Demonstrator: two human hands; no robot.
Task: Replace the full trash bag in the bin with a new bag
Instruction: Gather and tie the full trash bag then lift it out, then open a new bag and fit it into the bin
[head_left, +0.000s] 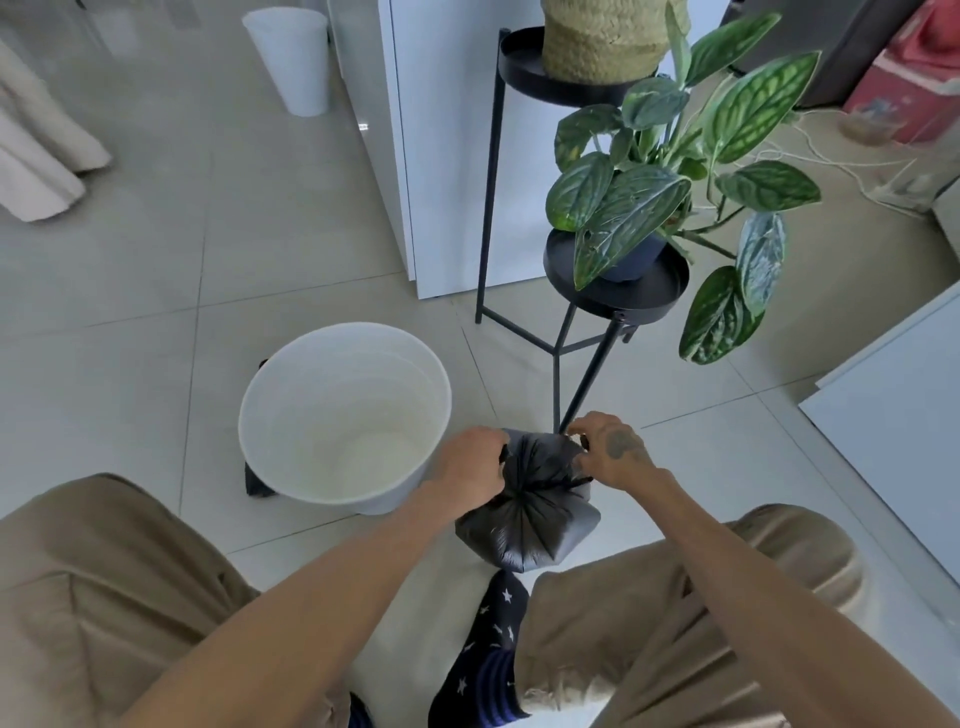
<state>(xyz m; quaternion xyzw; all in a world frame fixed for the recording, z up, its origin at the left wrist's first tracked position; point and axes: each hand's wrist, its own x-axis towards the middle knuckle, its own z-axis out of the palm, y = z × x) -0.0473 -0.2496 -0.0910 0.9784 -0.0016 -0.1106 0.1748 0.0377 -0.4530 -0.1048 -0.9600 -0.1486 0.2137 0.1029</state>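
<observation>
I am tying off the full black plastic trash bag (527, 512) on the floor beside the empty white round bin (280, 441). My left hand (475, 460) and right hand (613, 452) are both pinching its gathered neck with closed fingers. Next, I judge, I am needing a new liner.

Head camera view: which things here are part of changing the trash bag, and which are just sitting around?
Part of the job: black trash bag, white bin, left hand, right hand.

Just around: plant stand, leafy plant, woven pot, small white bin.

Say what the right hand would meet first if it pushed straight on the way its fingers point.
The right hand points leftward, fingers already on the black bag; beyond the bag's neck probably the left hand.
</observation>
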